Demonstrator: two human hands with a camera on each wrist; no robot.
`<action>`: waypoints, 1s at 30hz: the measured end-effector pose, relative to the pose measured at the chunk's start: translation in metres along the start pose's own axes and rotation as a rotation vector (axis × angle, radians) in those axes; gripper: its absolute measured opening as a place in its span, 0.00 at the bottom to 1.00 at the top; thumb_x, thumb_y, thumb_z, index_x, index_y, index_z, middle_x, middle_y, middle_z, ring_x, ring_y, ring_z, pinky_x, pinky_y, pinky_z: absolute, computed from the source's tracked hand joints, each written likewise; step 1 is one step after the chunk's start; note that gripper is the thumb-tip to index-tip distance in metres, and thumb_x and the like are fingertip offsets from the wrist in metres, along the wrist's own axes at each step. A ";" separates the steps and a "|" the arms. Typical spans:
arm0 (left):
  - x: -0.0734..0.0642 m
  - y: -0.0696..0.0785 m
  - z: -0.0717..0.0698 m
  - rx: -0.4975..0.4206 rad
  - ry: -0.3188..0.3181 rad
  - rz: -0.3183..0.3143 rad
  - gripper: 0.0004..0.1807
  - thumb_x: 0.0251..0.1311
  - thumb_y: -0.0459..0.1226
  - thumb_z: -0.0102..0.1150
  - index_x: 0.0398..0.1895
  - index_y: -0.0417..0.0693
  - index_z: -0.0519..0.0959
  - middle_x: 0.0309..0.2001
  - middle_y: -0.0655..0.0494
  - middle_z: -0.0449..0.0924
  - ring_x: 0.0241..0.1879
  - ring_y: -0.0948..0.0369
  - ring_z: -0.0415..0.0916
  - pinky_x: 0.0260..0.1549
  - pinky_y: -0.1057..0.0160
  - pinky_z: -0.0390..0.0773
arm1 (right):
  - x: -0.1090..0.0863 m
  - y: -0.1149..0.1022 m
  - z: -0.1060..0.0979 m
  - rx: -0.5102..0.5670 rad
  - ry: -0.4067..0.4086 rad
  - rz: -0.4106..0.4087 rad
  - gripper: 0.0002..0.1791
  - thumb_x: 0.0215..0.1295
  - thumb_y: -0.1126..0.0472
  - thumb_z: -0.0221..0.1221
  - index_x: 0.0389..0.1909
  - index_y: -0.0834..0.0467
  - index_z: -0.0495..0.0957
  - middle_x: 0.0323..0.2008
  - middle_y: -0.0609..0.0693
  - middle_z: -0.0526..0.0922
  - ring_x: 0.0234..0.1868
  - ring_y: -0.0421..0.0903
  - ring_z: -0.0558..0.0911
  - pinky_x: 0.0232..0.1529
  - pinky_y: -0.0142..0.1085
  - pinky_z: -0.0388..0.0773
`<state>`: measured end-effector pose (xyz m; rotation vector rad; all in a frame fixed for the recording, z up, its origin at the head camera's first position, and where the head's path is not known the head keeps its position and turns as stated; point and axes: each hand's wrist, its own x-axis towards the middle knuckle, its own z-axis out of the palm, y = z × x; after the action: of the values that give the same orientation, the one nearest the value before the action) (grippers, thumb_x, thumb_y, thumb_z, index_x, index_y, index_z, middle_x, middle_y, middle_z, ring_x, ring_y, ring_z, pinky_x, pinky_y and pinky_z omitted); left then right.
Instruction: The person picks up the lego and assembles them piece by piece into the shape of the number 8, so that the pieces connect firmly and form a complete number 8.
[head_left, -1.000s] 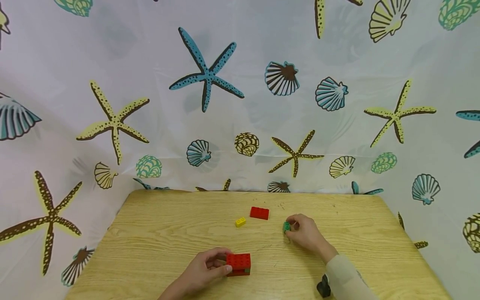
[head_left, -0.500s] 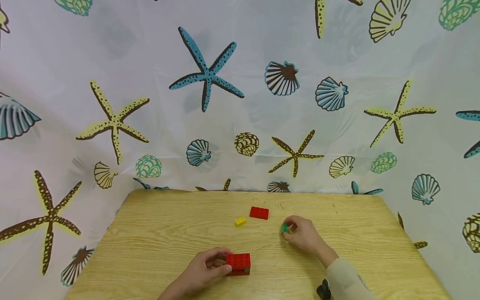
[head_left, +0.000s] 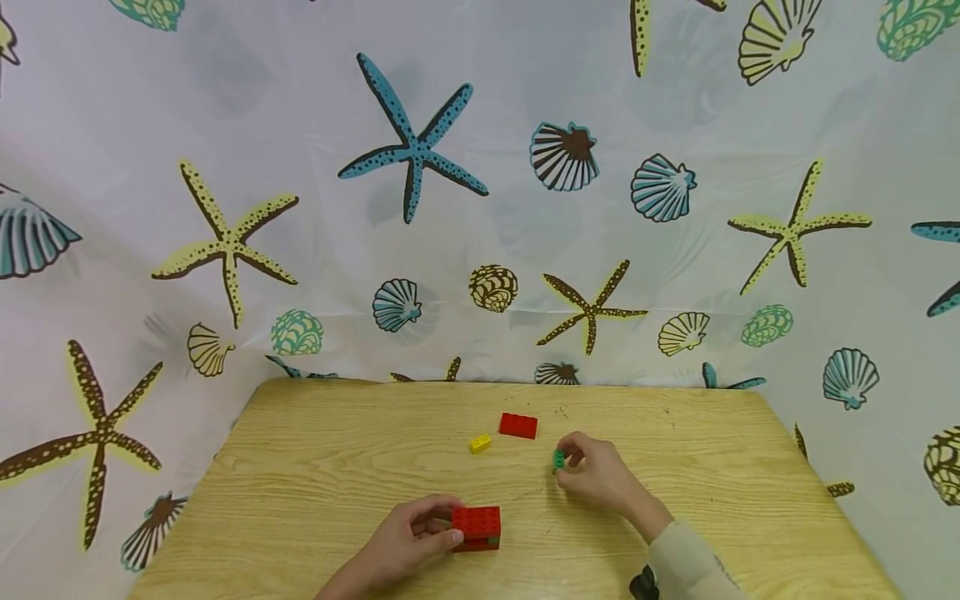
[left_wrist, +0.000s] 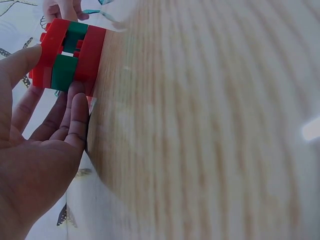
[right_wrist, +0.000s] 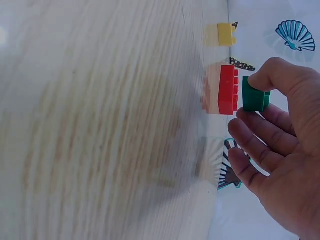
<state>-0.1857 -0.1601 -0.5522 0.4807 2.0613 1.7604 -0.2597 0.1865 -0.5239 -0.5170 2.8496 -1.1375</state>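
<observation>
Near the table's front, my left hand [head_left: 408,537] grips the left end of a small block assembly [head_left: 477,523] between thumb and fingers. The left wrist view shows the assembly [left_wrist: 89,55] as two red layers with green bricks between them and a gap in the middle. My right hand [head_left: 597,475] pinches a small green brick [head_left: 558,460] by its ends. In the right wrist view the green brick [right_wrist: 253,94] is held between thumb and fingers, apart from the table surface.
A long red brick [head_left: 518,426] lies toward the back of the wooden table [head_left: 337,450]. Left of it sits a small yellow brick [head_left: 480,443]. A dark object [head_left: 643,583] is beside the right sleeve. A curtain with sea patterns [head_left: 480,208] surrounds the table.
My right hand has moved a little to the left with the green brick, which has turned slightly. The left hand and the block assembly have stayed in place.
</observation>
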 end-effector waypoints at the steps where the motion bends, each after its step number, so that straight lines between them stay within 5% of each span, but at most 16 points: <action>1: 0.000 0.000 0.000 0.000 0.000 0.000 0.27 0.74 0.41 0.63 0.71 0.37 0.74 0.65 0.36 0.79 0.54 0.54 0.84 0.47 0.68 0.84 | 0.000 -0.001 0.000 0.001 0.000 -0.010 0.16 0.62 0.62 0.69 0.51 0.57 0.81 0.43 0.48 0.87 0.44 0.43 0.82 0.44 0.35 0.79; 30: 0.000 0.000 0.000 0.018 0.007 0.000 0.26 0.74 0.41 0.64 0.70 0.38 0.76 0.65 0.36 0.79 0.54 0.54 0.84 0.47 0.68 0.84 | -0.015 -0.039 0.011 0.027 -0.085 -0.182 0.19 0.65 0.61 0.69 0.55 0.61 0.83 0.46 0.46 0.86 0.47 0.52 0.84 0.46 0.38 0.78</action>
<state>-0.1857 -0.1600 -0.5523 0.4810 2.0839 1.7469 -0.2325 0.1576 -0.5076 -0.8165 2.7568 -1.1471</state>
